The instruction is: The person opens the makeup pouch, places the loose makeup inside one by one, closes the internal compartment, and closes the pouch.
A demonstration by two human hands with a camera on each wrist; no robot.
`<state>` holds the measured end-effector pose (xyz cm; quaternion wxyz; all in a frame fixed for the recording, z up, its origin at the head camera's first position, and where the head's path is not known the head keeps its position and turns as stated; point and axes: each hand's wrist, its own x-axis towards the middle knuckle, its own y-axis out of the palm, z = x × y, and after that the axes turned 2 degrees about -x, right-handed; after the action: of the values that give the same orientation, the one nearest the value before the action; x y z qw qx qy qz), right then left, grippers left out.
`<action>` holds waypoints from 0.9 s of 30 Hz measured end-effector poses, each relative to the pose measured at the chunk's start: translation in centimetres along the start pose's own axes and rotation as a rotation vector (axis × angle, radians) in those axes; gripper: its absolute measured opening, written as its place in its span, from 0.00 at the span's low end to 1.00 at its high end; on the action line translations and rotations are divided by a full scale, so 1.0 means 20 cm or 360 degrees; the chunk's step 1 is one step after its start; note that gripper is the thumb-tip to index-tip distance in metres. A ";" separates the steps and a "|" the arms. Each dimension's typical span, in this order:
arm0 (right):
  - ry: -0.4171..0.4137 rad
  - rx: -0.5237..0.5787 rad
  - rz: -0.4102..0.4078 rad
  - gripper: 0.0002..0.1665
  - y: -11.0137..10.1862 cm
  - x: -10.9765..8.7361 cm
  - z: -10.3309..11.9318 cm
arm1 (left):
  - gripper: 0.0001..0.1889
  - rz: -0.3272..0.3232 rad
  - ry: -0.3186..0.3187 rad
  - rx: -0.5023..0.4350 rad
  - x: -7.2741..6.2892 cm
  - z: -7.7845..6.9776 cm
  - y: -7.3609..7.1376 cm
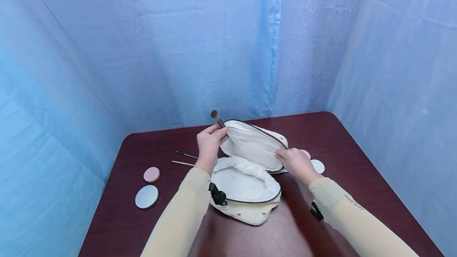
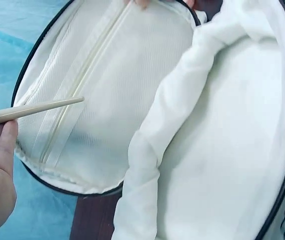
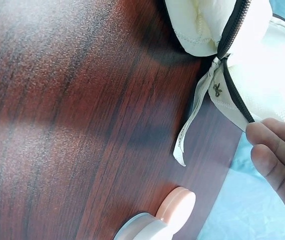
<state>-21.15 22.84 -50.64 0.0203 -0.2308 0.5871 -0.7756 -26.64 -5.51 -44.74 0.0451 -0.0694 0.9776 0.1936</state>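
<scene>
My left hand point(image 1: 208, 142) pinches a makeup brush point(image 1: 231, 135), its brown bristles up and its pale handle tip slanting down in front of the bag's raised lid. In the left wrist view the handle point(image 2: 42, 107) points across the lid's inner mesh pocket point(image 2: 82, 117). The cream makeup bag point(image 1: 255, 213) lies unzipped, its white padded compartment facing up. At the lid's right edge my right hand point(image 1: 295, 162) pinches the rim between thumb and fingers. In the right wrist view its fingers point(image 3: 277, 150) lie at the dark zipper edge point(image 3: 237, 95).
Left of the bag, two thin brushes point(image 1: 183, 163) lie on the dark red table point(image 1: 118, 217), near a pink round case point(image 1: 151, 174) and a white round case point(image 1: 146, 196). Another pink case point(image 3: 177, 207) and a white round item point(image 1: 317, 166) sit at the right. Blue curtains point(image 1: 200, 50) surround the table.
</scene>
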 end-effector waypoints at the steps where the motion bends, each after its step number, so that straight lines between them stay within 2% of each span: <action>1: -0.0003 0.0006 -0.0005 0.04 0.00 0.00 0.00 | 0.20 -0.0019 -0.0004 -0.0043 0.00 0.00 0.01; 6: -0.0011 0.0023 -0.0032 0.04 0.01 0.00 0.01 | 0.21 -0.0082 -0.0001 -0.0208 -0.01 0.02 0.05; 14: -0.0024 0.0006 -0.0028 0.05 0.00 0.00 0.01 | 0.19 -0.0233 -0.0042 -0.0283 -0.01 0.06 0.07; 20: -0.0030 0.0005 -0.0025 0.08 0.00 0.00 0.01 | 0.21 -0.0226 -0.0060 -0.0321 -0.01 0.10 0.08; 27: -0.0039 0.0031 -0.0020 0.08 -0.01 -0.01 0.01 | 0.18 -0.0228 -0.0062 -0.0326 -0.01 0.13 0.10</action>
<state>-20.87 22.86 -50.55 0.0248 -0.2437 0.5778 -0.7786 -26.66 -2.63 -46.38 0.0706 -0.1395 0.9442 0.2900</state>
